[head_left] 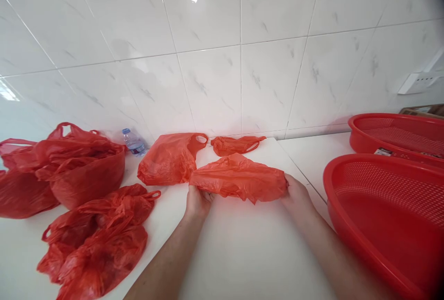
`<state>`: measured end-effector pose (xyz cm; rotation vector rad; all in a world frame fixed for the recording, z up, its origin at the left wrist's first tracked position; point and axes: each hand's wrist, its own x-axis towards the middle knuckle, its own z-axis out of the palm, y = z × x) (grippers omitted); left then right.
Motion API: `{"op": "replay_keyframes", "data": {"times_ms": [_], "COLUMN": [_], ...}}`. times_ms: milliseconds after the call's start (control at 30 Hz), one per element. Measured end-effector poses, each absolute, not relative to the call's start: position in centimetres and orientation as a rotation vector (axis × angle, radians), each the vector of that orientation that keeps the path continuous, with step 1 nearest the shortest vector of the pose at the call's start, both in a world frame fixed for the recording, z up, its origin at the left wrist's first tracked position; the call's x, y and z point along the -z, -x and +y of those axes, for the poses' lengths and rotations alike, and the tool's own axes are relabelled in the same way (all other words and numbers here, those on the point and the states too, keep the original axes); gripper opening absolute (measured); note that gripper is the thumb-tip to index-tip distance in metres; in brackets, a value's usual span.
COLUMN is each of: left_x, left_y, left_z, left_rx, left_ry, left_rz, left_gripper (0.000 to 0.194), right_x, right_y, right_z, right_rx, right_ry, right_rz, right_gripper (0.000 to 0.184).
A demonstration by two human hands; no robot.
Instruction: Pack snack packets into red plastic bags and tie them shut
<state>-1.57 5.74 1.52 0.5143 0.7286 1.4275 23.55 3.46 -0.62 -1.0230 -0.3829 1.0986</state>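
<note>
White tabletop [249,249], crinkled red bag [239,179]

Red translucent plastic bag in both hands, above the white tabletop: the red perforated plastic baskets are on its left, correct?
No: the red perforated plastic baskets sit right of the bag, as the head view shows. The left hand and right hand hold it above the tabletop.

The bag [239,179] at centre is translucent red; the bags [107,249] at eight o'clock, red; the basket [391,233] at four, red with mesh patterning; the wall [211,17] at twelve, white, grey-veined; the table [236,253] at six, white.
</note>
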Motion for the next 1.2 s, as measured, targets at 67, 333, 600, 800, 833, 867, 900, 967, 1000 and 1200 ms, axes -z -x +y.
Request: {"op": "replay_keyframes", "data": {"times_ms": [67, 333, 600, 800, 833, 867, 900, 967, 1000, 1200], "left_x": [-1.3, -1.5, -2.1, -2.0, -2.0, -2.1, -2.1, -2.0, -2.0, -1.2], "left_y": [1.9, 1.5, -1.1, -0.4, -0.5, -0.5, -0.7, -0.9, -1.0, 0.3], "left_z": [5.9, 3.6, 1.5, 2.1, 2.2, 2.3, 2.4, 2.6, 2.7, 4.6], "left_rx": [-1.433, -1.407, -1.252, -1.338, -1.329, -1.323, -1.32, -1.315, -1.315, -1.304], "left_ry": [-0.646, -2.32, -2.067, -1.442, -1.361, -1.286, -1.221, -1.103, -1.034, -0.522], "left_rz": [0.835, 1.409, 1.03, 1.144, 1.162, 1.175, 1.182, 1.156, 1.111, 0.819], "left_gripper": [0.021, 0.07, 0.016, 0.009, 0.01, 0.012, 0.014, 0.018, 0.02, 0.016], "right_x": [0.4, -0.2, -1.6, -3.1, -3.3, -3.3, -3.2, -2.7, -2.4, -1.4], "right_y": [-23.7, -23.5, -22.4, -20.2, -19.4, -18.6, -17.8, -16.5, -16.2, -18.6], "right_z": [3.3, 2.5, 1.2, -0.6, -1.0, -1.4, -1.8, -2.1, -2.0, 0.3], "right_rx": [-1.074, -0.998, -0.722, 0.227, 0.326, 0.383, 0.406, 0.406, 0.4, 0.238], "right_ry": [1.071, 1.282, 1.454, 1.571, 1.546, 1.508, 1.461, 1.375, 1.367, 1.837], "right_rz": [-0.411, -0.537, -0.876, -1.358, -1.472, -1.579, -1.684, -1.862, -1.924, -1.888], "right_gripper": [0.015, 0.013, 0.031, 0.029, 0.025, 0.022, 0.021, 0.025, 0.027, 0.043]}}
